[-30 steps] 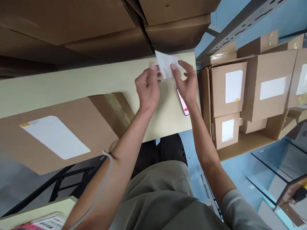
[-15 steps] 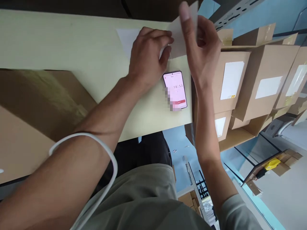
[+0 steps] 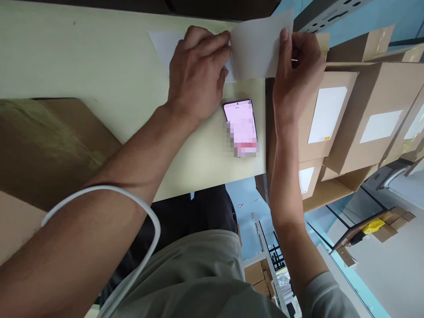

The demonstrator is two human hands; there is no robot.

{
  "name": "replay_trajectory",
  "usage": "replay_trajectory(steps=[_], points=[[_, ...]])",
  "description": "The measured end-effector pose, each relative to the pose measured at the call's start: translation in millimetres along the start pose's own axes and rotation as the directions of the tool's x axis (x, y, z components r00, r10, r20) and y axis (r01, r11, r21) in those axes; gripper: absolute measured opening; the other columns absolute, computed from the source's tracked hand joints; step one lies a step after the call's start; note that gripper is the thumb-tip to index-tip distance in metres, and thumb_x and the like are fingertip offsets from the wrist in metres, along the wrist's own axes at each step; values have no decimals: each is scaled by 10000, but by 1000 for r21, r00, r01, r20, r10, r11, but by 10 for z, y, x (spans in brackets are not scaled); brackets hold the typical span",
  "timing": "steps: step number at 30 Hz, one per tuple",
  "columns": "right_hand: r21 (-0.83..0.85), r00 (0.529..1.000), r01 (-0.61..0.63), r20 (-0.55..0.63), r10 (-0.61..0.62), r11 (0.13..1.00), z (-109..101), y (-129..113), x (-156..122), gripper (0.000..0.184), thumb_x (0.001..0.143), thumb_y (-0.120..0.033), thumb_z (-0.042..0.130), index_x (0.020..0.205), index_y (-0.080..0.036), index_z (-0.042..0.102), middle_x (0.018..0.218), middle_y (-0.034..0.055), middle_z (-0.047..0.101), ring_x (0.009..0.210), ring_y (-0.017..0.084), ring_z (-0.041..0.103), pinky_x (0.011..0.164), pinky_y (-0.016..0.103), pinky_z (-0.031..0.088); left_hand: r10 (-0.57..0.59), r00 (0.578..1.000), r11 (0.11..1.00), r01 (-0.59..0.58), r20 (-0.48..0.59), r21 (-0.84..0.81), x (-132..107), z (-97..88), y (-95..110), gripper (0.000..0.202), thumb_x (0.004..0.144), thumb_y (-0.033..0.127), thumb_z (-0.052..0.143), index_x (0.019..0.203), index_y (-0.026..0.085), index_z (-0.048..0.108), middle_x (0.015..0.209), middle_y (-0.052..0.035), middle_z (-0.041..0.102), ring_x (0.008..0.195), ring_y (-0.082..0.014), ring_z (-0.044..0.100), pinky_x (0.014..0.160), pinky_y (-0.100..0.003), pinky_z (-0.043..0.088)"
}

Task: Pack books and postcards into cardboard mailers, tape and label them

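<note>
Both of my hands hold one white label sheet [image 3: 256,46] above the far edge of the pale table [image 3: 99,66]. My left hand [image 3: 197,77] pinches its left edge with curled fingers. Gripping the sheet's right edge is my right hand [image 3: 296,73], thumb on top. Under my left hand, another white sheet [image 3: 162,44] lies flat on the table. Just below the hands a phone [image 3: 241,128] with a lit pink screen rests on the table. A white cable [image 3: 132,203] loops over my left forearm.
A large brown cardboard box [image 3: 39,145] lies on the table at the left. Several cardboard boxes with white labels [image 3: 331,115] are stacked at the right beside a grey metal rack post [image 3: 324,15]. Blue floor shows below the table edge.
The view dropped closer to the table after the first frame. My hands have since pulled the sheet out wider, the right hand sliding right along its edge. The phone stays put.
</note>
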State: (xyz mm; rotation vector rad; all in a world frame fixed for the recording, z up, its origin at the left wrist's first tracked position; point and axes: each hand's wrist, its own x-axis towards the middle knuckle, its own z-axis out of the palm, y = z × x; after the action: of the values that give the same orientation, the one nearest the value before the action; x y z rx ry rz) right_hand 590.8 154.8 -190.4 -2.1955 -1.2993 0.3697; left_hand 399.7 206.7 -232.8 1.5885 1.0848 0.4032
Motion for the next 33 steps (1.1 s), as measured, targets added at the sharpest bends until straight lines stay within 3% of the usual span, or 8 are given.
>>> replay_trajectory(steps=[5, 8, 13, 18, 20, 24, 29, 33], points=[[-65, 999, -24, -29, 22, 998, 20, -21, 13, 464, 1225, -583, 257, 956, -348, 553, 1082, 80, 785, 1009, 246, 719, 934, 344, 578, 68, 998, 998, -68, 1, -19, 7, -11, -131, 507, 878, 186, 817, 1342, 384, 768, 1695, 140, 598, 1596, -350, 437, 1528, -573, 162], [-123, 998, -24, -52, 18, 992, 15, 2, 20, 391, 1235, -502, 347, 936, -356, 551, 1073, 50, 800, 999, 235, 731, 933, 330, 595, 21, 1000, 995, -22, -6, -102, 6, -12, -153, 561, 792, 129, 873, 1271, 408, 790, 1682, 153, 609, 1620, -331, 407, 1537, -515, 106], [-92, 998, -53, -20, 51, 994, -16, 16, 18, 300, 1208, -415, 459, 916, -375, 518, 1097, 38, 806, 1034, 244, 737, 956, 330, 588, -67, 998, 981, 66, -2, -181, 19, 38, -82, 562, 771, 49, 885, 1225, 364, 787, 1719, 84, 590, 1691, -317, 349, 1532, -551, 54], [-83, 992, -127, -4, 128, 988, -36, 57, 9, 366, 1195, -574, 377, 900, -373, 454, 1110, 83, 806, 1056, 293, 708, 974, 406, 579, -147, 988, 962, 132, -47, -238, 59, 132, -53, 475, 829, 35, 844, 1192, 335, 782, 1673, 24, 642, 1693, -308, 370, 1529, -581, 46], [-98, 991, -129, 9, 131, 987, -43, 90, -15, 354, 1183, -577, 388, 894, -382, 455, 1095, 80, 810, 1036, 307, 711, 961, 423, 580, -146, 987, 959, 126, -59, -255, 60, 141, -75, 467, 831, 84, 862, 1202, 358, 790, 1662, 39, 651, 1683, -305, 380, 1533, -549, 59], [-140, 990, -136, 25, 141, 981, -35, 150, -98, 359, 1173, -585, 348, 921, -401, 525, 1110, 64, 814, 1057, 330, 745, 918, 442, 593, -83, 996, 990, 79, -27, -115, 51, 121, -109, 424, 924, 260, 826, 1318, 411, 779, 1676, 99, 626, 1675, -287, 416, 1537, -536, 116], [-152, 987, -147, 38, 154, 977, -6, 161, -146, 423, 1179, -623, 269, 1058, -433, 627, 1160, 31, 823, 1119, 323, 751, 941, 459, 592, -129, 988, 966, 106, -84, -234, 82, 158, -107, 470, 856, -5, 811, 1173, 342, 814, 1636, 64, 671, 1694, -315, 395, 1525, -600, 39], [-197, 994, -104, 10, 108, 975, -6, 28, -89, 322, 1188, -523, 370, 955, -430, 572, 1157, 12, 840, 1083, 311, 745, 927, 432, 591, 5, 995, 995, -14, -97, -95, 65, 189, -127, 545, 862, -101, 724, 1279, 247, 783, 1679, 23, 645, 1664, -351, 430, 1489, -706, 120]])
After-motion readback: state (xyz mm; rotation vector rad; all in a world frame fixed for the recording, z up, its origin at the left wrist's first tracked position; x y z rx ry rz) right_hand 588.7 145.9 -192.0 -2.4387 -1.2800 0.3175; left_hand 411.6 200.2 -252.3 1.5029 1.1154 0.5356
